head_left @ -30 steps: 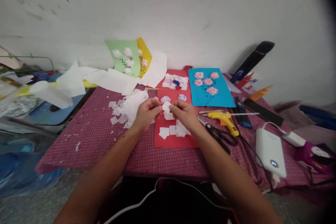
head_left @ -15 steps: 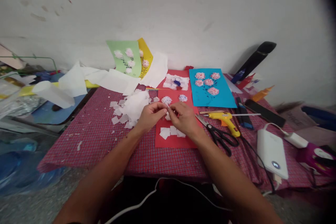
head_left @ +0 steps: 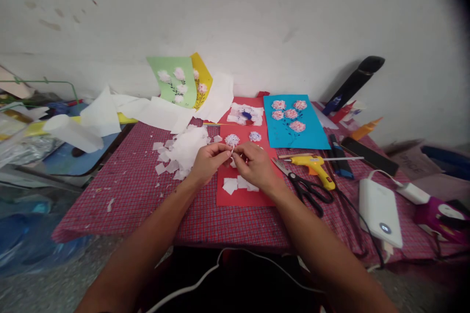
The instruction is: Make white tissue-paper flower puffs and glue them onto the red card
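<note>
My left hand [head_left: 208,162] and my right hand [head_left: 256,165] meet over a red sheet [head_left: 242,196], fingertips pinched together on a small white tissue piece [head_left: 232,149] twisted between them. Several white tissue squares [head_left: 238,184] lie on the red sheet just below my hands. Two small finished paper flowers [head_left: 232,139] sit on the sheet beyond my fingers. A heap of white tissue pieces [head_left: 185,149] lies left of my left hand.
Black scissors [head_left: 304,187] and a yellow glue gun [head_left: 316,165] lie right of my right hand. A blue card with pink flowers [head_left: 293,127], a white power bank [head_left: 378,210], and green and yellow cards [head_left: 176,78] against the wall surround the checked tablecloth [head_left: 147,205].
The flat tissue square held between both hands has been folded and twisted into a small pinched piece. My hands have drawn closer together.
</note>
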A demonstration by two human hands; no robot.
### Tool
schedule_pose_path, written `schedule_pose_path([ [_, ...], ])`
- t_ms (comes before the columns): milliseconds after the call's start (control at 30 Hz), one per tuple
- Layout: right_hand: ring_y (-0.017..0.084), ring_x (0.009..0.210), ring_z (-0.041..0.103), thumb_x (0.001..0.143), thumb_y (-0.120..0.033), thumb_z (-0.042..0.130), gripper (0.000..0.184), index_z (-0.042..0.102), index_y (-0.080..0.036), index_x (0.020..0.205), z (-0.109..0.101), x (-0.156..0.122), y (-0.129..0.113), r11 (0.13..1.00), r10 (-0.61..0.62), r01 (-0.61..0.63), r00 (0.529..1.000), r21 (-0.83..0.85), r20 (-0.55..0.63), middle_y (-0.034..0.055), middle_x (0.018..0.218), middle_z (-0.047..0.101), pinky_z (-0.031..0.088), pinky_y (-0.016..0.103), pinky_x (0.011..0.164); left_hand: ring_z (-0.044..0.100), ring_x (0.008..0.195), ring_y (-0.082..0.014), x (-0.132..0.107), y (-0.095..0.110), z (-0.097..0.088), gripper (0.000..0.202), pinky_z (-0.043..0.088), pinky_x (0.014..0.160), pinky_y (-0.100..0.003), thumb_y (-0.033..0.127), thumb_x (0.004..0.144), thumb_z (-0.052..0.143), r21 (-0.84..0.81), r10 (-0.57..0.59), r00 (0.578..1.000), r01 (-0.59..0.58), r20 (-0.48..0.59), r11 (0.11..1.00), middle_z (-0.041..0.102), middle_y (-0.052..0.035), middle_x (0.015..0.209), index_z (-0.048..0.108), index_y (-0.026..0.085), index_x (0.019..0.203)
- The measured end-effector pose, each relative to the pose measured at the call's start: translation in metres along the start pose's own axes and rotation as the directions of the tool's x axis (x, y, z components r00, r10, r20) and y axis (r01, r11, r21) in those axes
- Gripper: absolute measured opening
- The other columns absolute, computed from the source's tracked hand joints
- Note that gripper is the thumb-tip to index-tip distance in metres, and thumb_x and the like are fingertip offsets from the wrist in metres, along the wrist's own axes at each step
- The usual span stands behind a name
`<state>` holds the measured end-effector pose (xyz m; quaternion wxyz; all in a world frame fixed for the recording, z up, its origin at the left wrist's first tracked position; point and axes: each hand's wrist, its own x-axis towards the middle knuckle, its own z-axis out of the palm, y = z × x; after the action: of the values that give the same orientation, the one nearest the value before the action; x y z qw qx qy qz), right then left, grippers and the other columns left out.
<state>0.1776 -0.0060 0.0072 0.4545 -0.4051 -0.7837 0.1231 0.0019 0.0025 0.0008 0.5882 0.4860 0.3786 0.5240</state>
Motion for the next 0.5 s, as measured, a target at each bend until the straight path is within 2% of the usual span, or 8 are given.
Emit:
schedule_pose_path([
  [500, 0.017, 0.074, 0.06, 0.095, -0.024, 0.056, 0.014, 0.063, -0.021, 0.082, -0.0021, 0.0015, -0.0034, 1.0, 0.024, -0.024, 1.0, -0.017, -0.02, 0.0041, 0.079, 0.067, 0.044, 0.031, 0.068, 0.063, 0.06, -0.0113, -0.0018, 0.0013, -0.0005, 0.02, 0.052, 0.062, -0.026, 0.029, 0.075, 0.081, 0.027, 0.02, 1.0, -0.021, 0.018, 0.999, 0.072, -0.0014, 0.073, 0.076, 0.014, 0.087],
])
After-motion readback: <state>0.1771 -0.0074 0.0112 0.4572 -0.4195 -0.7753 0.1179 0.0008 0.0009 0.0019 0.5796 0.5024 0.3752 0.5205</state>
